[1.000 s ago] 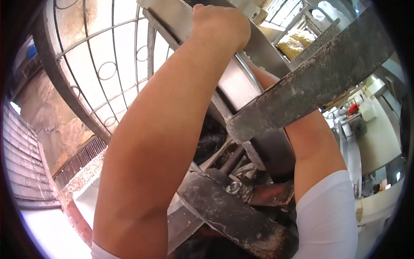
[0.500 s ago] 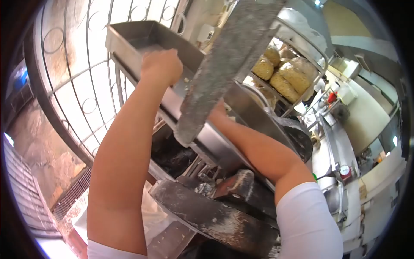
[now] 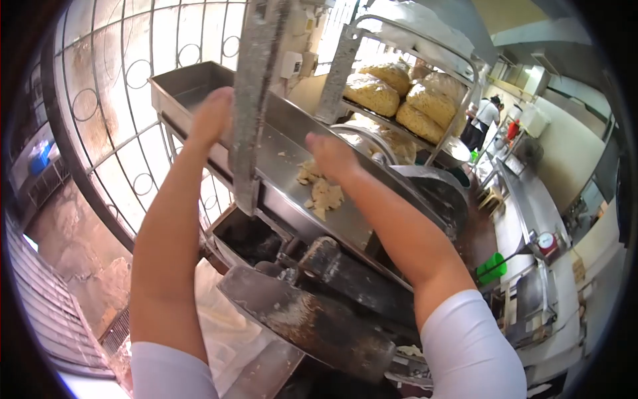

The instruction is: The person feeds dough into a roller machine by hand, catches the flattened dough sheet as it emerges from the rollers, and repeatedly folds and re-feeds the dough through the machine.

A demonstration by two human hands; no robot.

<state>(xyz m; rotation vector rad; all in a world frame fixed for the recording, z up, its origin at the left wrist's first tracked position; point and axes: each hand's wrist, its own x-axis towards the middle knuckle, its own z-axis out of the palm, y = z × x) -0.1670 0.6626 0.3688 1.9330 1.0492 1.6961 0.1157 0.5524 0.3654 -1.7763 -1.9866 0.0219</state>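
Over the left part of a long metal trough (image 3: 282, 143) is my left hand (image 3: 214, 120), smeared by motion and next to an upright metal bar (image 3: 254, 100). Its fingers are too blurred to read. My right hand (image 3: 334, 158) is above the trough's middle, its thumb standing apart and nothing seen in its grip; the other fingers are partly hidden. Crumbly pale dough pieces (image 3: 324, 195) lie on the trough floor just below and left of that hand. Smaller crumbs are scattered near them.
A rack (image 3: 475, 86) behind holds several bagged yellowish loads (image 3: 372, 95). Dark machine parts (image 3: 312, 319) sit under the trough, near me. A window grille (image 3: 123, 100) is at left. Farther right stand a green container (image 3: 492, 267), a counter and a person (image 3: 487, 120).
The view has shifted, and the bar now appears farther left and more upright. My right hand has come out from behind it, and the dough pieces now show. My left hand was a fist.
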